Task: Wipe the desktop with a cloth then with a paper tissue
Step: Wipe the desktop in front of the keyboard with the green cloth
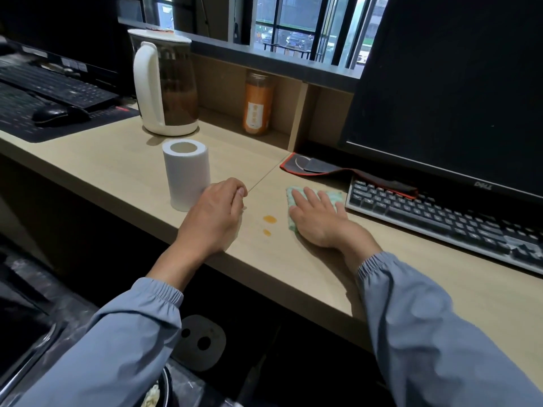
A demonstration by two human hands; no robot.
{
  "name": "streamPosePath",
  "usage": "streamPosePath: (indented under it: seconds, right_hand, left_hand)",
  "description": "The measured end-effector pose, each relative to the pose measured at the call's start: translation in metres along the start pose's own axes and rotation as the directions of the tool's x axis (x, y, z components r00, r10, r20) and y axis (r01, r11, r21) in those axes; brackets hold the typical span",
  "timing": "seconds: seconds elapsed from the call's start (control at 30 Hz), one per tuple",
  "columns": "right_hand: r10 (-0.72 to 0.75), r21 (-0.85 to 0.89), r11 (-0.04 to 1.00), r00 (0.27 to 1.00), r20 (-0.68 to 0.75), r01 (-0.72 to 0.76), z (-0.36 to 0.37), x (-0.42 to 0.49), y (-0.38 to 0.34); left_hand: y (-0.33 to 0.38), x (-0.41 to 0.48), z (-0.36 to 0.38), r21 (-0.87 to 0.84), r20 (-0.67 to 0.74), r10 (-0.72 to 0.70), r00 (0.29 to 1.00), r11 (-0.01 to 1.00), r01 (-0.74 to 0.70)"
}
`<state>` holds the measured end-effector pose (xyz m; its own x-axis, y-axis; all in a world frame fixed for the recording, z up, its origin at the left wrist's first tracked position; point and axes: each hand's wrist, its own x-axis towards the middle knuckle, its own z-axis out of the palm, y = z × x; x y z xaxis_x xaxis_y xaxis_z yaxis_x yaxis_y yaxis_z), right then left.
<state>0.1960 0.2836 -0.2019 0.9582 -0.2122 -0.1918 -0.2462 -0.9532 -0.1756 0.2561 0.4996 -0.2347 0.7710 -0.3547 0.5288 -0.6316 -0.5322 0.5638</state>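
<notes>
Pressing the cloth (290,196) flat with straight fingers, the right hand (318,221) sits just right of the orange spots (269,219) on the desktop (293,274) — cloth step's barely begun, I'd say. Next up: sweep left across them. The left hand (211,215) rests loosely curled and empty by the paper roll (186,174).

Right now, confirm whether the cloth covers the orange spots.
No, the cloth lies beside the spots, under the right hand.
</notes>
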Motion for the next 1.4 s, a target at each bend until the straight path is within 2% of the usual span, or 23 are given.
streamPosePath:
  seconds: [0.17, 0.37, 0.73, 0.87, 1.17, 1.4]
  right_hand:
    - [0.013, 0.006, 1.0, 1.0, 0.01, -0.013, -0.014, 0.034, 0.001]
    - [-0.021, -0.004, 1.0, 1.0, -0.008, 0.021, -0.009, 0.023, 0.001]
    - [-0.19, -0.063, 0.98, 0.982, 0.01, 0.19, 0.023, -0.11, -0.006]
    - [-0.2, -0.094, 0.976, 0.98, -0.003, 0.199, 0.029, -0.142, -0.008]
    - [-0.148, -0.049, 0.987, 0.987, 0.065, 0.151, 0.018, -0.092, -0.016]
    - [-0.056, -0.009, 0.998, 0.998, 0.007, 0.056, 0.004, -0.016, -0.008]
  left_hand:
    - [0.0, 0.001, 0.001, 0.025, 0.008, 0.01, 1.0, 1.0, -0.011]
    - [0.004, 0.0, -0.001, 0.023, 0.027, -0.019, 0.999, 1.0, 0.019]
    - [0.007, 0.0, -0.004, 0.013, 0.047, -0.067, 0.997, 0.998, 0.067]
    - [0.006, 0.001, -0.004, 0.017, 0.059, -0.06, 0.996, 0.998, 0.059]
    - [0.005, 0.0, -0.004, 0.007, 0.064, -0.067, 0.996, 0.998, 0.066]
    - [0.008, -0.002, -0.006, -0.008, 0.056, -0.058, 0.997, 0.998, 0.059]
